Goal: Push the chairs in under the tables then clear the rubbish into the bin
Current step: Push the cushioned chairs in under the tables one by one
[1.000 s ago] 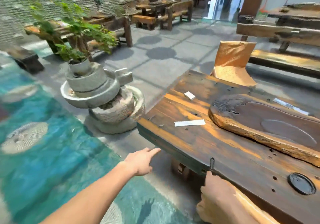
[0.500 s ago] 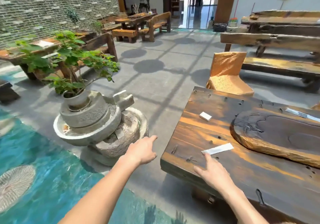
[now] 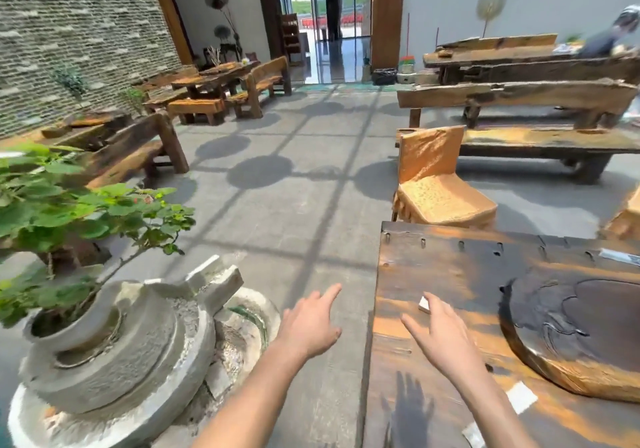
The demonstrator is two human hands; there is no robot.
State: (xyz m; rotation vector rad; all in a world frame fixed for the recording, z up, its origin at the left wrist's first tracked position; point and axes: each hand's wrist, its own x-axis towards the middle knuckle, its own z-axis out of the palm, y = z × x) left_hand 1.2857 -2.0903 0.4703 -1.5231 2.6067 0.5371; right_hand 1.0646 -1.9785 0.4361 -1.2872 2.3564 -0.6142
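Note:
A dark wooden table (image 3: 433, 267) fills the lower right. A small white scrap (image 3: 424, 304) lies on it, right at the fingertips of my right hand (image 3: 440, 337), which hovers open over the tabletop. A white paper strip (image 3: 521, 397) lies behind that forearm, and another paper piece (image 3: 620, 257) sits at the far right edge. My left hand (image 3: 310, 326) is open in the air beside the table's left edge, holding nothing. An orange-covered chair (image 3: 436, 191) stands at the table's far end, its seat out from under the top.
A carved tea tray (image 3: 581, 330) rests on the table. A stone millstone planter (image 3: 114, 343) with a leafy plant stands at left. Wooden benches and tables line both sides of the grey floor. A dark bin (image 3: 383, 76) sits by the far doorway. A person sits at far right.
I have moved forward along the table. My right hand has slid past the paper strip to the small white scrap. My left hand stays open beside the table.

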